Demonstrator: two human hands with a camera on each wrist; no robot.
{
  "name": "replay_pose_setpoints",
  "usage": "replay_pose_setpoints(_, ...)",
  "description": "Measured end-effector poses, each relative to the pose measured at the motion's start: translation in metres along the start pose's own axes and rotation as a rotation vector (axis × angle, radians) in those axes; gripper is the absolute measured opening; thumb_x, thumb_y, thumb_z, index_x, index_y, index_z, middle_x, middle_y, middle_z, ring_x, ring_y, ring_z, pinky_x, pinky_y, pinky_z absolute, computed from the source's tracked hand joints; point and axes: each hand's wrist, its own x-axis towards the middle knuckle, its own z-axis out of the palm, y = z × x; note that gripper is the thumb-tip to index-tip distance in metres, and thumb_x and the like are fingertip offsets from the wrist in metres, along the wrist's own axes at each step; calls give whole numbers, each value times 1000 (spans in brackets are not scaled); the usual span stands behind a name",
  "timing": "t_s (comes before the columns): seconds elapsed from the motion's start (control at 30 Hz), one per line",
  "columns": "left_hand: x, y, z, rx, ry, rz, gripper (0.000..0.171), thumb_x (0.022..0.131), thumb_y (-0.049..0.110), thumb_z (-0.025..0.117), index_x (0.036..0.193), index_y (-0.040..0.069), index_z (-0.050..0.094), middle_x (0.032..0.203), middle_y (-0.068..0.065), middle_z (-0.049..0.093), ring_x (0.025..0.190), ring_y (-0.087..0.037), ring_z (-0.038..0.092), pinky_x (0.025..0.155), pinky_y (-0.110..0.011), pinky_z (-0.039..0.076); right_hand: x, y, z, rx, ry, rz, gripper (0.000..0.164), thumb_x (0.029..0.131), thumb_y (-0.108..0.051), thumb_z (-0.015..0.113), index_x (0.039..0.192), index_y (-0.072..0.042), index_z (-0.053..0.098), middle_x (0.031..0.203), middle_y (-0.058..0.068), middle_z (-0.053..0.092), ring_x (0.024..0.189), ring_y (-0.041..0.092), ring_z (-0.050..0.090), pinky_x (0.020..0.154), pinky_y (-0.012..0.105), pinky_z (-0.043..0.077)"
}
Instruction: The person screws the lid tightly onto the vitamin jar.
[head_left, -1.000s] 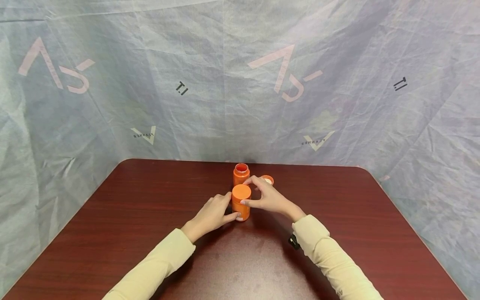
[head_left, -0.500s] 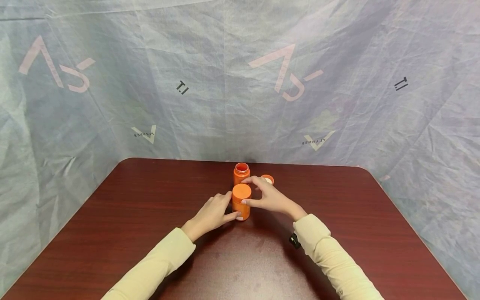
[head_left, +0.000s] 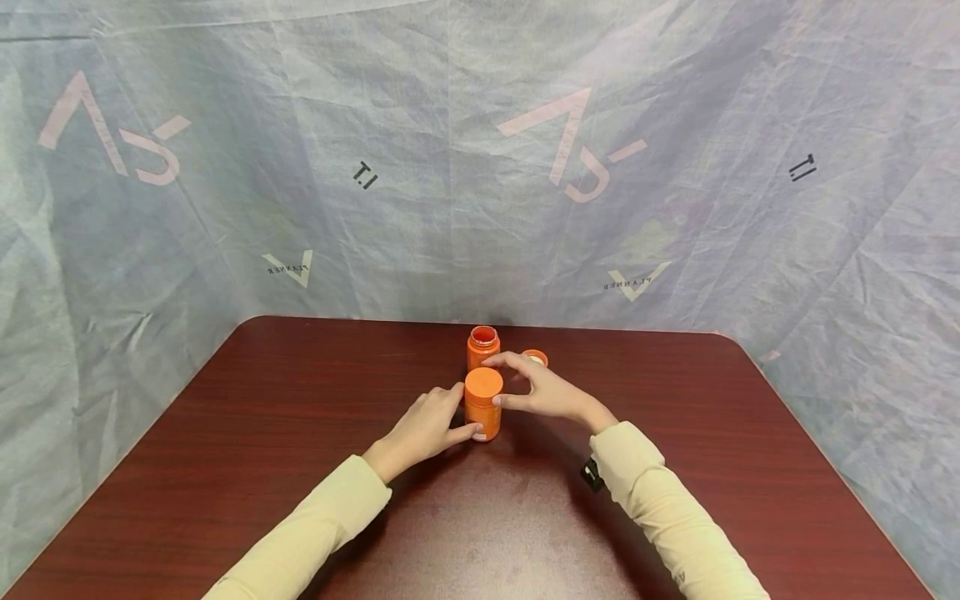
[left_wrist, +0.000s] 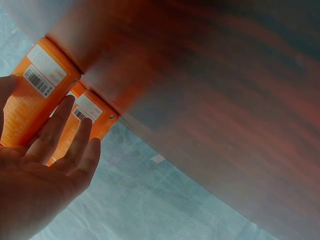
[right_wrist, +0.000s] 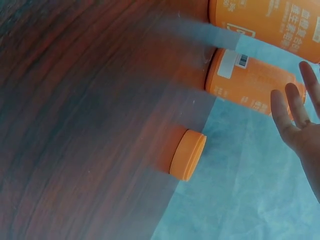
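In the head view a capped orange bottle point(head_left: 482, 421) stands upright on the table, mid-way across. My left hand point(head_left: 422, 425) grips its left side low down, thumb in front; the left wrist view shows the thumb beside the bottle point(left_wrist: 30, 105) and several fingers spread below it. My right hand point(head_left: 546, 392) holds the orange screw cap point(head_left: 483, 383) between thumb at the right front edge and forefinger at the back. Its other fingers point(right_wrist: 296, 102) spread loosely in the right wrist view. Directly behind stands an uncapped orange bottle point(head_left: 481, 356) with a red inside.
A loose orange cap point(head_left: 536, 357) lies right of the uncapped bottle, pale inside facing up. The dark red wooden table point(head_left: 300, 392) ends at a grey printed cloth point(head_left: 450, 250) close behind the bottles. A small black device point(head_left: 591, 475) shows by the right cuff.
My right thumb has slid rightward along the cap's front while the forefinger stays at its back; the right wrist has shifted slightly right. My left hand and both bottles have kept their places.
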Motion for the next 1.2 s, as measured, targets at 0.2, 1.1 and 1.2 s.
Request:
replay_pose_setpoints(0.2, 0, 0, 0, 3, -2, 4, 48, 83, 44, 62, 111, 7, 50, 93, -6, 67, 80, -17, 60, 74, -35, 48, 0, 0, -3, 3, -9, 0, 53, 83, -22, 67, 131, -12, 46, 130, 3, 51, 121, 20, 44, 93, 51, 39)
replay_pose_setpoints(1.1, 1, -1, 1, 13, 23, 30, 44, 82, 41, 65, 106, 7, 51, 81, -4, 64, 69, -13, 56, 64, -28, 46, -1, -2, 17, -48, 173, 22, 49, 75, -18, 75, 114, -4, 47, 110, 8, 54, 108, 24, 50, 92, 48, 39)
replay_pose_setpoints(1.2, 1, -2, 1, 15, 27, 27, 44, 82, 42, 65, 105, 7, 51, 80, -4, 64, 69, -12, 55, 64, -28, 46, -1, -1, 19, -51, 189, 20, 49, 75, -18, 75, 113, -4, 47, 109, 8, 53, 106, 23, 51, 91, 46, 41)
